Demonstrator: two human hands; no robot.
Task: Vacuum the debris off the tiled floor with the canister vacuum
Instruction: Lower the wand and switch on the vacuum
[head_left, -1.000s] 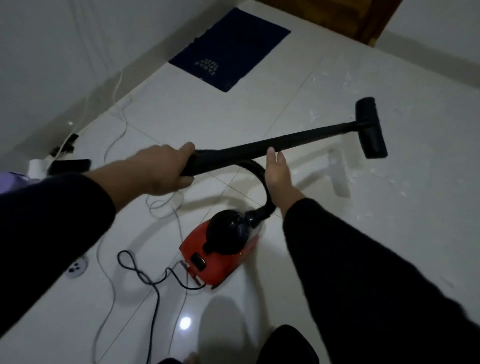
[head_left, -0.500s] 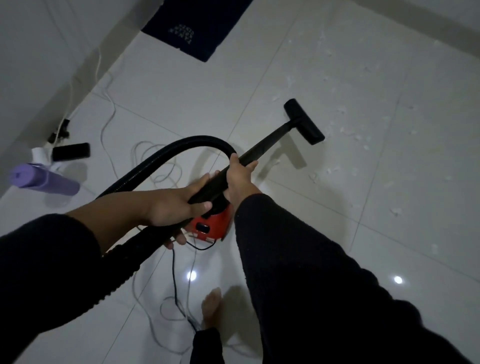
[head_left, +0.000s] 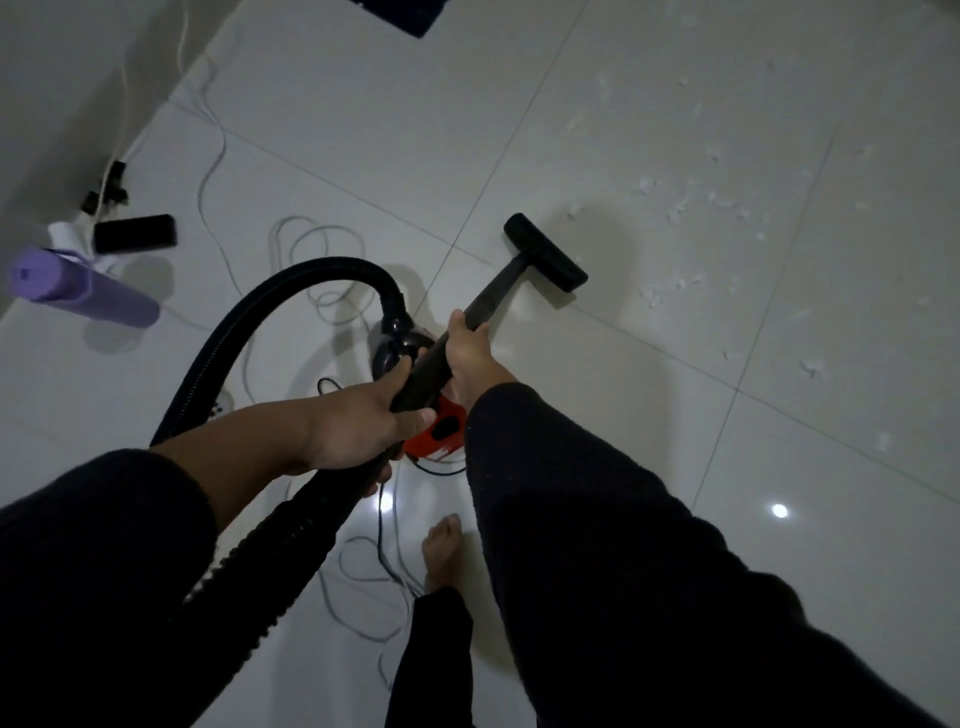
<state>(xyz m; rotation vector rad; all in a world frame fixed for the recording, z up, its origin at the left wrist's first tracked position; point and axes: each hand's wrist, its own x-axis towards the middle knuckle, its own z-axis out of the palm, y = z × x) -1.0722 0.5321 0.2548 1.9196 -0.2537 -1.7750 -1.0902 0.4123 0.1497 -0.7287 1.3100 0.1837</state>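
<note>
Wand (head_left: 483, 306), black, gripped in both my hands: left hand (head_left: 358, 421) closed at its hose end, right hand (head_left: 470, 351) closed further along. Floor nozzle (head_left: 545, 253) ahead of right hand, on tiled floor (head_left: 363, 130). Debris (head_left: 675, 208) beyond nozzle. Red canister vacuum (head_left: 439, 428) beneath both hands. Hose (head_left: 249, 322) loops left.

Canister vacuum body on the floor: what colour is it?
Red, with a black top, seen partly hidden behind the hands in the head view: the canister vacuum body.
</note>
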